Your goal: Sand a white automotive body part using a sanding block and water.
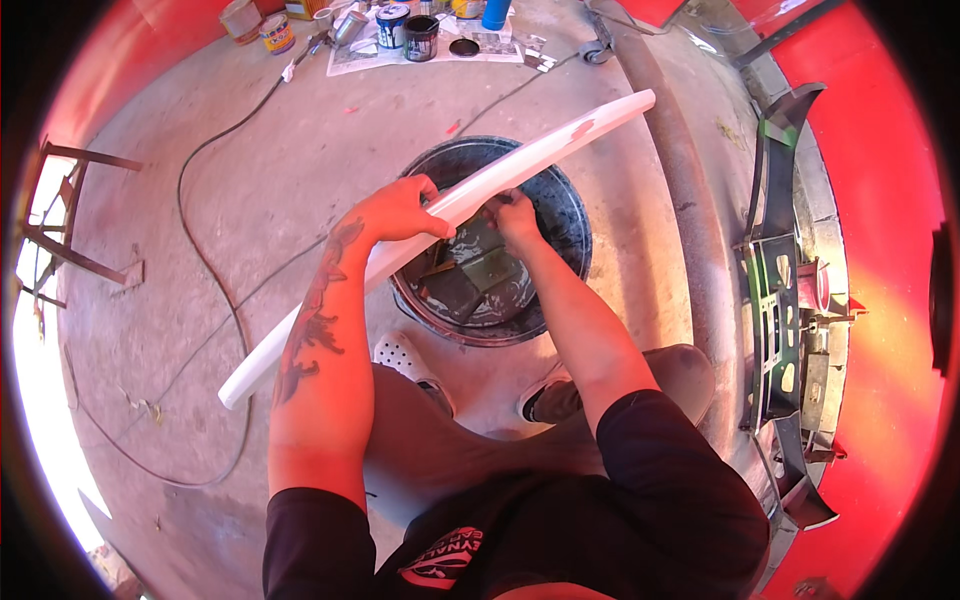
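A long, narrow white panel (535,153) slants across the view from lower left to upper right, with a greyish patch near its far end. My left hand (402,208) grips it near the middle, thumb over the near edge. Beneath it stands a round dark tub (568,215) with murky contents and some flat pieces that I cannot make out. My right hand (516,218) is over the tub at the panel's near edge, fingers curled in. The panel and the hand itself hide the fingertips, so whatever they hold does not show.
Paint cans (392,27) and a dark lid (464,47) sit on newspaper (345,62) at the back. A dark hose (183,190) loops over the concrete floor. A metal stand (75,250) is at left, a black bumper-like frame (775,290) at right. My shoes (400,358) flank the tub's near side.
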The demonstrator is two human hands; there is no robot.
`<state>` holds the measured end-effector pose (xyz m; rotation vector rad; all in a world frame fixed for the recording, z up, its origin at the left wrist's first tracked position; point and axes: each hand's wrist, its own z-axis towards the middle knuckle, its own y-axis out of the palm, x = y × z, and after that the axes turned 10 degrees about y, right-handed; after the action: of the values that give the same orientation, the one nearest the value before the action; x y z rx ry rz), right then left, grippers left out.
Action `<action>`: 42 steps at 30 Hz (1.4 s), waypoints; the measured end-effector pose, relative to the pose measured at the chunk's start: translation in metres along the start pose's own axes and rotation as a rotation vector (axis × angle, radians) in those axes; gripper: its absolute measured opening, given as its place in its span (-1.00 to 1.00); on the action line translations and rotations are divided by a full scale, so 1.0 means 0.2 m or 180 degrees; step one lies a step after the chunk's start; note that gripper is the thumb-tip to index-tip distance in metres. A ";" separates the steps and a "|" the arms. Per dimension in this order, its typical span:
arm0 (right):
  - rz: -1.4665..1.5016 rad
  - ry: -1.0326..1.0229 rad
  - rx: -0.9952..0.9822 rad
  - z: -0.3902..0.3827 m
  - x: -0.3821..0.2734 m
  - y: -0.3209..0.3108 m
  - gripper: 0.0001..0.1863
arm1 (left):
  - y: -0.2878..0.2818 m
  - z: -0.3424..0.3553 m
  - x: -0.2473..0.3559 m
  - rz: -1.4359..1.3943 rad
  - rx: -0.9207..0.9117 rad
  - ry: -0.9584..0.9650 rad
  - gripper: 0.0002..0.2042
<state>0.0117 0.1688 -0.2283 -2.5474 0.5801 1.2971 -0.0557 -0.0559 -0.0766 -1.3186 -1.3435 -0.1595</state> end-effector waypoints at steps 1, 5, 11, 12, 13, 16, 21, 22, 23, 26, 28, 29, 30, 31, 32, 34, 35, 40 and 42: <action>-0.0028 0.0044 0.0009 -0.02 0.00 0.02 -0.64 | 0.00 -0.01 -0.01 -0.0002 0.0001 -0.0024 -0.32; -0.0551 -0.0067 0.0053 0.01 0.05 0.01 -0.46 | 0.00 -0.01 0.01 -0.0004 -0.0021 -0.0041 -0.32; -0.1833 -0.0109 -0.0023 0.07 0.12 -0.03 -0.50 | 0.00 0.00 0.00 -0.0029 0.0007 -0.0052 -0.33; -0.1908 -0.0016 0.0042 0.04 0.10 -0.01 -0.51 | -0.01 -0.01 -0.01 -0.0023 0.0017 -0.0081 -0.33; -0.1984 0.0076 0.0107 0.00 0.08 0.02 -0.52 | -0.01 -0.02 -0.03 -0.0025 0.0025 -0.0108 -0.33; -0.1675 -0.0391 0.0005 0.05 0.13 -0.04 -0.60 | 0.00 0.01 0.00 -0.0030 -0.0014 -0.0024 -0.32; -0.2008 -0.0509 -0.0338 0.01 0.07 -0.04 -0.73 | 0.00 0.02 0.00 0.0046 -0.0045 -0.0001 -0.31; -0.2259 -0.0737 -0.0377 -0.01 0.05 -0.06 -0.74 | 0.00 0.03 0.01 0.0048 -0.0033 0.0007 -0.31; -0.2273 -0.0732 -0.0391 -0.06 0.02 -0.07 -0.74 | 0.00 0.02 0.01 0.0030 -0.0069 -0.0056 -0.31; -0.2836 -0.0885 -0.0191 -0.27 -0.13 -0.09 -0.80 | -0.01 -0.01 0.01 0.0031 -0.0073 -0.0148 -0.30; -0.2704 -0.0887 -0.0214 -0.30 -0.15 -0.18 -0.80 | 0.00 0.00 0.03 0.0023 -0.0076 -0.0124 -0.31; -0.2731 -0.0885 -0.0203 -0.32 -0.15 -0.23 -0.80 | 0.00 -0.01 0.03 0.0078 -0.0059 -0.0084 -0.30; -0.2357 -0.0630 -0.0433 -0.34 -0.16 -0.28 -0.80 | 0.00 -0.01 0.04 0.0132 -0.0043 -0.0042 -0.29; -0.1978 -0.0374 -0.0652 -0.36 -0.16 -0.33 -0.80 | 0.00 0.00 0.04 0.0105 -0.0041 -0.0024 -0.29; -0.2009 -0.0372 -0.0653 -0.42 -0.19 -0.36 -0.80 | -0.01 -0.01 0.03 0.0145 -0.0025 -0.0033 -0.30; -0.2039 -0.0783 -0.0626 -0.57 -0.29 -0.40 -0.76 | -0.01 -0.01 0.02 0.0176 -0.0035 -0.0044 -0.30; -0.2112 -0.0966 -0.0683 -0.60 -0.31 -0.44 -0.70 | -0.01 -0.01 0.02 0.0188 -0.0015 -0.0077 -0.31; -0.1515 -0.0620 -0.0667 -0.73 -0.35 -0.55 -0.57 | -0.02 -0.03 0.04 0.0134 -0.0064 -0.0194 -0.33; -0.0874 -0.0675 -0.0586 -0.76 -0.32 -0.59 -0.53 | -0.01 -0.01 0.04 0.0111 -0.0091 -0.0166 -0.33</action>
<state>0.1391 0.2347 -0.0847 -2.4715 0.0680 1.5492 -0.0545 -0.0536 -0.0689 -1.3777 -1.3654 -0.1215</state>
